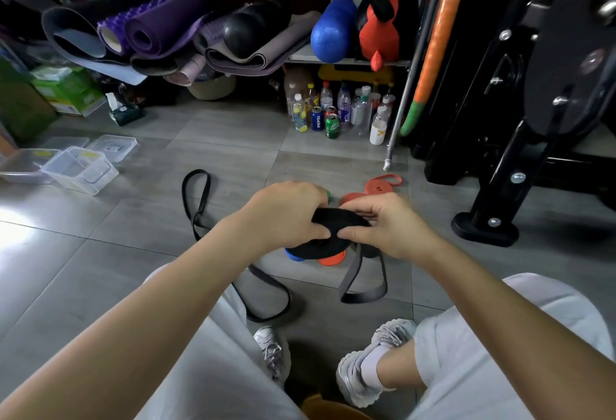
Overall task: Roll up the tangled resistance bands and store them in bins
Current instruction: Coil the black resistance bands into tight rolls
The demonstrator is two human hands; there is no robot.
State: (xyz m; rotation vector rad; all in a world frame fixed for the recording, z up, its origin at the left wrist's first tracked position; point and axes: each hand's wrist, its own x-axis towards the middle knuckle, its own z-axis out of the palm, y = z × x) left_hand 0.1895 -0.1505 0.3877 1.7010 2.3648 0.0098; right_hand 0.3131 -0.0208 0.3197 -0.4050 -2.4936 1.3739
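Note:
My left hand (286, 213) and my right hand (386, 223) both grip a black rolled resistance band (336, 223) held above the floor. Its loose grey-black tail (363, 286) hangs down in a loop below my right hand. A second, thin black band (196, 199) lies untangled on the tiles to the left and runs under my left arm. A red band (380, 186), partly coiled, lies beyond my right hand. Blue (293, 255) and orange (333, 259) rolls show under the black roll. Clear plastic bins (80, 169) stand at the far left.
Bottles and cans (333, 113) cluster against the shelf at the back. A black machine frame (500, 186) with a round foot stands on the right. Rolled mats (160, 29) fill the shelf. My shoes (366, 363) and knees are close below.

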